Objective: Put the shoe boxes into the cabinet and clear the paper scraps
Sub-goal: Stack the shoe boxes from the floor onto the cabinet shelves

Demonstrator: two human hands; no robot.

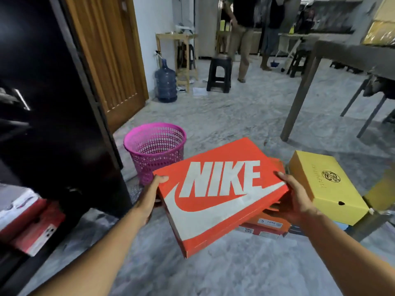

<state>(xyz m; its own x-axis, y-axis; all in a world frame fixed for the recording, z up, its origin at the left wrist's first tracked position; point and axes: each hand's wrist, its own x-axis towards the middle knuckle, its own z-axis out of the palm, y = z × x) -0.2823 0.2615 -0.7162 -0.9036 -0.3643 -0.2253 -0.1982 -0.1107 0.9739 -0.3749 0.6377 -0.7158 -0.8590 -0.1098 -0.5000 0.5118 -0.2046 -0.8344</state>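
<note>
An orange Nike shoe box (218, 193) is held above the floor, tilted, between both my hands. My left hand (152, 195) grips its left edge and my right hand (294, 199) grips its right edge. Under and behind it lie more boxes on the floor: an orange one (275, 223) and a red one (256, 230). A yellow shoe box (327, 186) rests to the right. The dark cabinet (53, 103) stands open at the left, with red and white boxes (30, 223) on a low shelf.
A pink mesh waste basket (155, 150) stands on the floor just beyond the Nike box. A table leg (299, 97) and chair are at the right. Farther off are a black stool (219, 73), a water jug (165, 82), a paper sheet (199, 91) and two standing persons.
</note>
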